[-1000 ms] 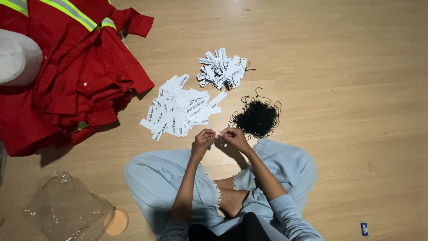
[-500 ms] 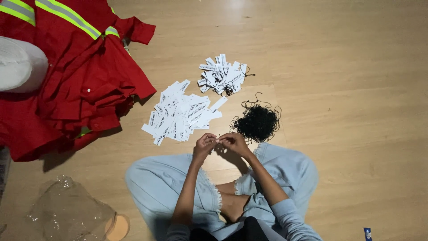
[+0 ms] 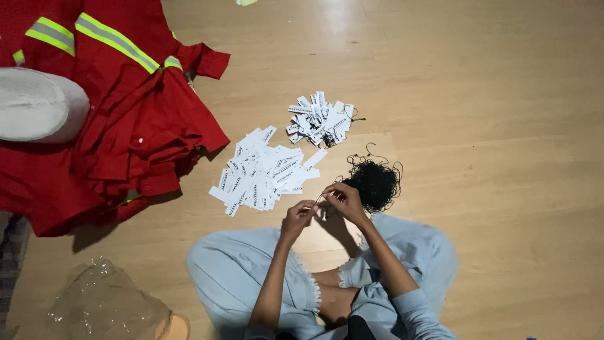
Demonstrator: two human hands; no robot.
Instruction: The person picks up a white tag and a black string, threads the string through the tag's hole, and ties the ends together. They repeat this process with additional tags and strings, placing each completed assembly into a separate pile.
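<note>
I sit cross-legged on a wooden floor. My left hand (image 3: pixel 297 214) and my right hand (image 3: pixel 343 199) are close together above my knees, pinching a small white paper tag (image 3: pixel 319 201) and a thin black string between the fingertips. Just beyond my hands lies a spread pile of loose white paper tags (image 3: pixel 261 173). A tangle of black strings (image 3: pixel 374 181) lies beside my right hand. Farther off sits a smaller heap of white tags with black strings on them (image 3: pixel 321 119).
A stack of red work garments with yellow and grey reflective stripes (image 3: pixel 119 119) covers the floor at the left, with a white rounded object (image 3: pixel 34 104) on it. Crumpled clear plastic wrapping (image 3: pixel 104 305) lies at the lower left. Bare wooden floor (image 3: pixel 503 126) stretches to the right.
My hands have stayed together in the same place, with only small finger movements on the tag. The view has shifted slightly.
</note>
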